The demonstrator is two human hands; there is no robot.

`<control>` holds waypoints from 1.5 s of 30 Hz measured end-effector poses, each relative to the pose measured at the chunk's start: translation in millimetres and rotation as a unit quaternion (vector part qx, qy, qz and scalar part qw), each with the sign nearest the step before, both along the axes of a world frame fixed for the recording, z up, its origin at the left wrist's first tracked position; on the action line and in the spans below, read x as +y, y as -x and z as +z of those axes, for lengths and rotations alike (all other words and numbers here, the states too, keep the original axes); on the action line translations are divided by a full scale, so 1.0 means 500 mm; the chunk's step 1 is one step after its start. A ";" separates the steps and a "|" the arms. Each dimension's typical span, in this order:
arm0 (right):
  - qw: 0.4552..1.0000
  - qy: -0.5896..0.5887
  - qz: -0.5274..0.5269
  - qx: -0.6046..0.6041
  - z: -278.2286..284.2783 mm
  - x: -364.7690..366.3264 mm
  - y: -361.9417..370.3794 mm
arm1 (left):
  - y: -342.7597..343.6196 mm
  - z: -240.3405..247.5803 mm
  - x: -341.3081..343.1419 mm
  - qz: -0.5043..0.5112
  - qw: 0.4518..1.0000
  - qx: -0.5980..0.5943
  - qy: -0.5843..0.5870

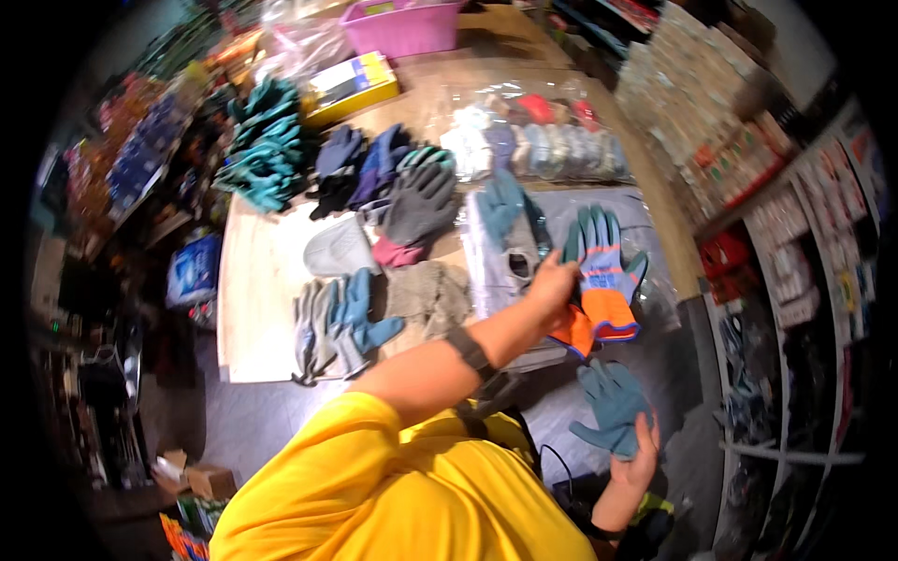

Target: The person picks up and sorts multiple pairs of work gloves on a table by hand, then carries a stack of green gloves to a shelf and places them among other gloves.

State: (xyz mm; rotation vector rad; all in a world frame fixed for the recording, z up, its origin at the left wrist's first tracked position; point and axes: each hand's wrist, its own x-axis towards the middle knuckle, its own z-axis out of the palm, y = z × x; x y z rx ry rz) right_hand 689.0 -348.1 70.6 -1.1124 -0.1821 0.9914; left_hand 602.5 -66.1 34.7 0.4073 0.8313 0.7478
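My right hand [638,451] grips a blue-grey work glove [613,404] by its lower end, off the table's near right side. My left hand [554,282] reaches across to the right, its fingers curled over one of a pair of work gloves [603,266] with blue palms, dark green fingertips and orange cuffs. That hand hides the middle of the glove beneath it. Beside it, a blue-grey glove with a pale cuff [505,210] lies on a clear plastic package [645,210].
Left along the wooden table [257,299] lie grey-and-blue gloves [341,323], a beige knit glove [426,297], a dark grey glove [419,204] and a teal glove pile [267,145]. Behind are a bagged row of gloves [571,145], a yellow box [354,89] and a pink basket [402,28]. Stocked shelves [795,280] stand right.
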 end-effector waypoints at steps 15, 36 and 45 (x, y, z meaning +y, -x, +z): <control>0.982 0.089 0.161 -0.035 -0.041 0.036 -0.013 | 0.260 0.045 -0.133 -0.185 0.832 0.328 -0.406; 0.493 -0.031 0.429 -0.756 -0.079 0.423 0.752 | 0.979 -0.090 -0.201 -0.121 0.536 0.680 -0.486; 0.535 0.057 0.269 -0.799 -0.109 0.351 0.803 | 1.044 -0.093 -0.181 -0.180 0.513 0.655 -0.525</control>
